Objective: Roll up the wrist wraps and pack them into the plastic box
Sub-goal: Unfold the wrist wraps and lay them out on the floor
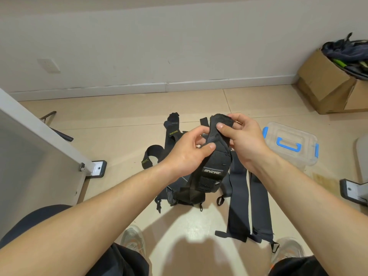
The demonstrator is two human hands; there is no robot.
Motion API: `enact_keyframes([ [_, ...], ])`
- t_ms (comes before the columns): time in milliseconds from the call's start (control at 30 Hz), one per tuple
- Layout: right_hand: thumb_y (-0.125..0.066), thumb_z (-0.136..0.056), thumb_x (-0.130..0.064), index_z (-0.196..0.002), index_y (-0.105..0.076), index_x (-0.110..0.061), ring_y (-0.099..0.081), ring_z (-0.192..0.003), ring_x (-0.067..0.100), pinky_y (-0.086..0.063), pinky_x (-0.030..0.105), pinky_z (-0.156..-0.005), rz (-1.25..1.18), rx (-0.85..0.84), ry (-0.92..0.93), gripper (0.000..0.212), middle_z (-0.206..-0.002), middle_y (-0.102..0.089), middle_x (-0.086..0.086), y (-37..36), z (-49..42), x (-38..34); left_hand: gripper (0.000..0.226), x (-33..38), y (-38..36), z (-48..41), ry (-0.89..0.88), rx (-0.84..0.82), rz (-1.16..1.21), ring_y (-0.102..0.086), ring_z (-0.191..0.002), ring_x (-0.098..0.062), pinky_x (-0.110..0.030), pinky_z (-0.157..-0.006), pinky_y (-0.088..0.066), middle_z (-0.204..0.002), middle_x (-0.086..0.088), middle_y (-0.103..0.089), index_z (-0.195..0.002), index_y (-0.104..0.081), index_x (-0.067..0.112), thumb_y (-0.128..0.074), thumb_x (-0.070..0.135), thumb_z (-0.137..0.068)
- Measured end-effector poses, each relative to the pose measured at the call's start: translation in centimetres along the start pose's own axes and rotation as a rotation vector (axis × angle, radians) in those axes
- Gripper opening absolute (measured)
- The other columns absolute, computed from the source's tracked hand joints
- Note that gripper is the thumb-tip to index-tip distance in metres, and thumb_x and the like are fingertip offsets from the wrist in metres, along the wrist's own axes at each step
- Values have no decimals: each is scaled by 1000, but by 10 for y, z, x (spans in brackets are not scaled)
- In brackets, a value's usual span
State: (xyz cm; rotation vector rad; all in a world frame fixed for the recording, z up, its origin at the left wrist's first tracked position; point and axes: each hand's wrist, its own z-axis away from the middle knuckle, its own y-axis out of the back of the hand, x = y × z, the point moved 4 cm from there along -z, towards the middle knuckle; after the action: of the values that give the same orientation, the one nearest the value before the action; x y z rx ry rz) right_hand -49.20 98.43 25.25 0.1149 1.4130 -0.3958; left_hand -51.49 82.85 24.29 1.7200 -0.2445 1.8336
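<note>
Seated person, 2 hands on 1 black wrist wrap, raised above the floor.

The right hand pinches the wrap's upper end between thumb and curled fingers, and those fingers cover part of the fold. The left hand grips the strap just below, thumb on top. The lower end hangs free and, with both hands, hides the middle of the loose wraps lying on the tiled floor. The plastic box sits on the floor to the right, lid on, its contents unreadable through the cloudy plastic. The frame's right edge cuts off a far cardboard box. A grey panel bounds the left side, with bare tiles between panel and wraps.
</note>
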Motion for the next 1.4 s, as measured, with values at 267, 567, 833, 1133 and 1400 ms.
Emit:
enact_keyframes([
  [267,-73,-89,1,-110,-59,-19,-76,-71,21,-56,28,-55,-23,4,60,32,-87,-79,5,-3,5,-8,25,-2,-7,-3,107,-102,121,-71,-111,-20,-43,-108,-49,-114,-4,-77,-119,-68,16,-69,27,-97],
  [567,-57,-92,-61,-138,-61,-14,-63,-127,25,-43,49,-113,73,-528,-254,66,-134,-68,8,-21,30,25,23,28,29,-17,100,119,636,-72,-95,-27,-44,-89,-60,-101,-12,-74,-114,-64,8,-54,27,-105],
  [833,-72,-94,-23,-120,-71,-16,-72,-110,20,-50,43,-107,310,-530,-232,26,-114,-77,1,-12,47,42,18,17,70,-31,134,400,774,-74,-92,-27,-44,-77,-63,-99,-10,-75,-111,-65,13,-59,28,-103],
  [1133,-83,-82,-31,-127,-67,-16,-72,-111,20,-51,43,-107,383,-573,-471,50,-117,-76,0,2,65,82,38,-9,121,-43,179,655,880,-75,-97,-33,-56,-78,-62,-119,-15,-73,-129,-58,10,-64,33,-100],
  [1400,-84,-82,-34,-131,-64,-16,-72,-111,22,-53,40,-104,416,-595,-622,56,-118,-76,1,19,81,111,27,-17,147,-45,174,880,694,-70,-104,-25,-48,-90,-61,-115,-4,-69,-117,-55,18,-60,39,-100],
])
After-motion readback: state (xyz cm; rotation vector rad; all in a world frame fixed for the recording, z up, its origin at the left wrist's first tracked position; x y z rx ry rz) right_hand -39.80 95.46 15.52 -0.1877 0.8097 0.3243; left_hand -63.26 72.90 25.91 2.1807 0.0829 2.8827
